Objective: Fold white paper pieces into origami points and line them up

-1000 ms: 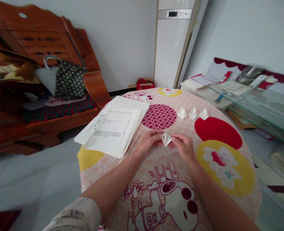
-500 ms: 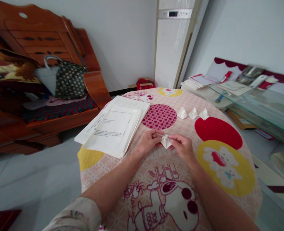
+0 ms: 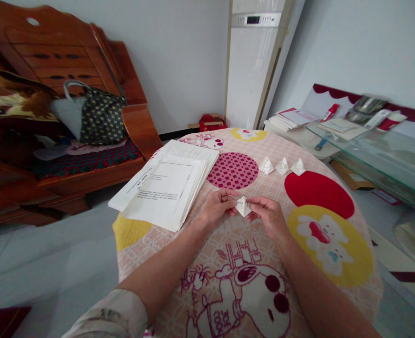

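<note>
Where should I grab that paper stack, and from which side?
Probably pinch the paper stack across its layered right edge with the left hand, once free of the folded paper, coming from the right: it lies flat, that edge facing the hand.

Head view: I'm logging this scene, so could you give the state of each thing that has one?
Held paper piece: folded, pointed, between both hands
Left hand: gripping its left side
Right hand: gripping its right side
Three paper pieces: folded, in a row
Paper stack: lying flat, edges uneven
Tablecloth: spread out
Patterned bag: set down; open or shut unclear
</note>
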Available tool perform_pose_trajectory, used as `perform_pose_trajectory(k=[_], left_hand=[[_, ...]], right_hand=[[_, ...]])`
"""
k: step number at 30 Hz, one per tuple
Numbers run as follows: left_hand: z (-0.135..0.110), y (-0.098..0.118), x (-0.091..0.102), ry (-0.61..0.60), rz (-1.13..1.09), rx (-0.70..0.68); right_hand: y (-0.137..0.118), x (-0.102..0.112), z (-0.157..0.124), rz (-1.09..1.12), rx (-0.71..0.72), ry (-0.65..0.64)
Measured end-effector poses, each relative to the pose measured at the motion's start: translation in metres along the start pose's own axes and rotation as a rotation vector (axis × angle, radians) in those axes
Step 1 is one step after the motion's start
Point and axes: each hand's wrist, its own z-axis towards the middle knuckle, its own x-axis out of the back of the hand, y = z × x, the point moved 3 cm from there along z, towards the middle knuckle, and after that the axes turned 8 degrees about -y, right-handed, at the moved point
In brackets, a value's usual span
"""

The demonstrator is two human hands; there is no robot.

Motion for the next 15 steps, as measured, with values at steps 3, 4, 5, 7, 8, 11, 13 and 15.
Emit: perform_pose_trajectory(k=[3, 4, 5, 7, 8, 11, 13, 15], left_hand=[[-0.0018, 0.0015, -0.0009, -0.006, -0.036, 0.003], [-0.0024, 0.0021, -0.0018, -0.013, -0.043, 0.003], [-0.0031, 0.0026, -0.0029, -0.024, -0.048, 0.003], [-0.0042, 0.0034, -0.0056, -0.049, -0.058, 0.002], [-0.0047, 0.0037, -0.0067, -0.058, -0.065, 0.002], [-0.0054, 0.0042, -0.0086, -0.067, -0.089, 0.005], [-0.0053, 0.0043, -0.0086, -0.065, -0.096, 0.008], [-0.0050, 0.0041, -0.0080, -0.064, -0.096, 0.009]], right_hand=[[-0.0013, -0.0018, -0.0002, 0.072, -0.032, -0.024], [-0.0016, -0.0026, -0.0003, 0.092, -0.039, -0.032], [-0.0018, -0.0034, -0.0004, 0.111, -0.047, -0.040], [-0.0019, -0.0051, -0.0008, 0.133, -0.059, -0.049], [-0.0018, -0.0058, -0.0009, 0.137, -0.065, -0.051], [-0.0011, -0.0073, -0.0010, 0.137, -0.078, -0.054], [-0.0003, -0.0074, -0.0006, 0.143, -0.076, -0.062], [0.0005, -0.0066, 0.0000, 0.143, -0.068, -0.067]])
